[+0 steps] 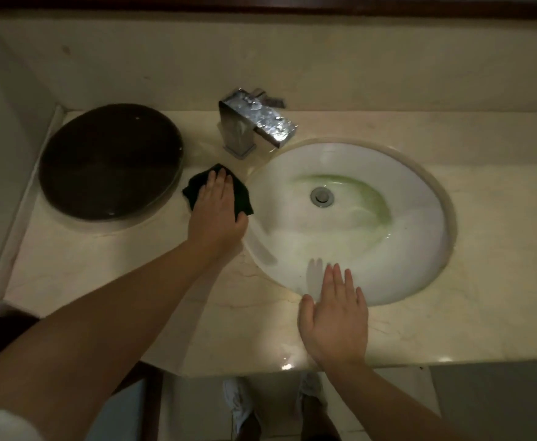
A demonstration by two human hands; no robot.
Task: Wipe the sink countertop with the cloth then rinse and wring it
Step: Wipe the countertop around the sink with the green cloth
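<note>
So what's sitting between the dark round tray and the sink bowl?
The cloth, flat on the counter under the left hand, in the head view.

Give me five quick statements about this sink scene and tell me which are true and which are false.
1. The left hand presses flat on a dark cloth on the countertop. True.
2. The cloth lies inside the basin. False: it lies on the counter between the dark round tray and the sink basin.
3. The right hand is open, holding nothing, at the basin's near rim. True.
4. Water is streaming from the faucet. False: no stream is visible, only droplets on top of the spout.
5. The basin has a greenish stain near the drain. True.
</note>
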